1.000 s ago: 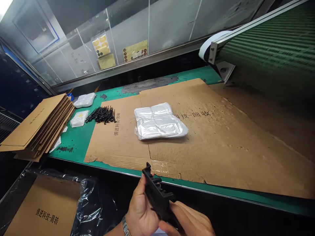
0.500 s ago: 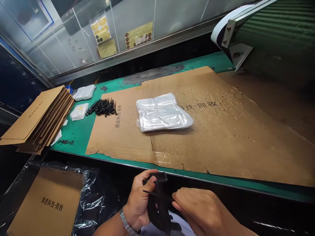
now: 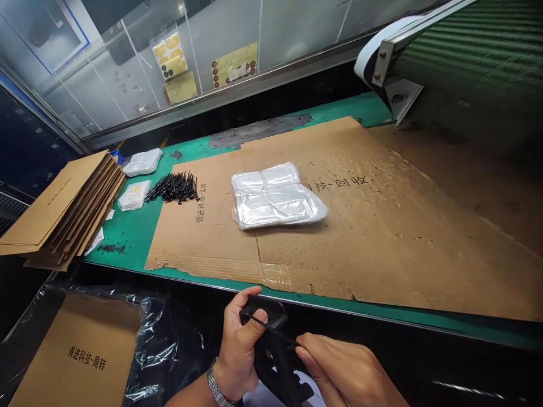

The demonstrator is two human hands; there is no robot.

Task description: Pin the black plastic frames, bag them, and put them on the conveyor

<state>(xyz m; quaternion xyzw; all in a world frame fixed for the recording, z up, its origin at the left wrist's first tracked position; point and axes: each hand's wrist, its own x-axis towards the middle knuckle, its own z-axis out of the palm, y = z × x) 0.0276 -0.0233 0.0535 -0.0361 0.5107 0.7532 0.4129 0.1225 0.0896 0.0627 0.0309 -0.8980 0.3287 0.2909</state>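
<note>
My left hand [image 3: 237, 345] is shut on a black ribbed plastic part [image 3: 278, 367], its thumb pressing across the top. A thin black tie [image 3: 271, 330] runs from under that thumb to my right hand [image 3: 343, 373], whose fingertips pinch its end. The lower part of the plastic piece drops out of the frame. A metal-link watch [image 3: 218, 389] sits on my left wrist. Beyond the hands lies a loose pile of thin black ties [image 3: 172, 187] on the green mat.
Flattened cardboard sheets [image 3: 373, 243] cover the green workbench mat [image 3: 123, 246], with a clear plastic-wrapped pack [image 3: 275, 196] on them. Left stands a cardboard stack [image 3: 72, 209], near two small clear bags [image 3: 134, 195]. A green belt [image 3: 470, 62] is upper right; bagged cardboard [image 3: 85, 356] is lower left.
The black part has turned more upright. My right hand has moved up beside it and now pinches the tie's end, while my left thumb has come down over the tie. The view has shifted slightly.
</note>
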